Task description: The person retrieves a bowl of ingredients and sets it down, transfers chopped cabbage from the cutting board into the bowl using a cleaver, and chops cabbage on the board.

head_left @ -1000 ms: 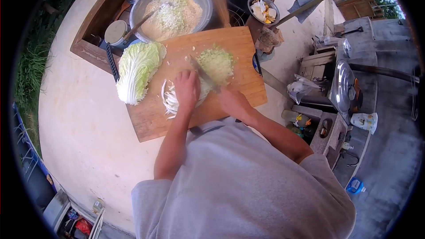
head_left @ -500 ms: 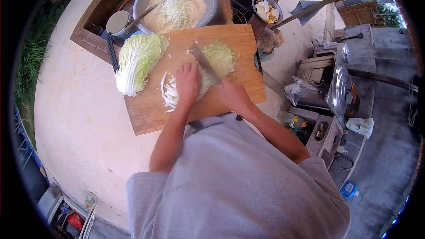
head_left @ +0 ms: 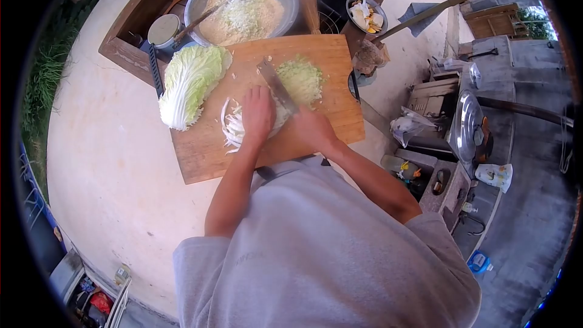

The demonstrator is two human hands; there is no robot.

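My right hand (head_left: 313, 129) grips the handle of a kitchen knife (head_left: 277, 89), whose broad blade slants across the wooden cutting board (head_left: 200, 161). Under and beside my left hand (head_left: 259, 111) lie white strips of napa cabbage (head_left: 232, 126); its fingers are bent and press them to the board, close to the blade. Finely chopped pale green cabbage (head_left: 302, 81) is heaped just right of the knife. A large cut piece of napa cabbage (head_left: 191, 85) rests across the board's left edge. My palm hides part of the strips.
Beyond the board stands a big bowl (head_left: 291, 0) of crumbly pale mix with chopped greens and a stick-like handle in it. A lidded jar (head_left: 164, 30) is to its left, a smaller bowl of scraps (head_left: 379, 18) to its right. A metal pot lid (head_left: 466, 124) sits farther right.
The knife and my right hand have shifted slightly left, nearer my left hand. My left hand stays on the cabbage strips.
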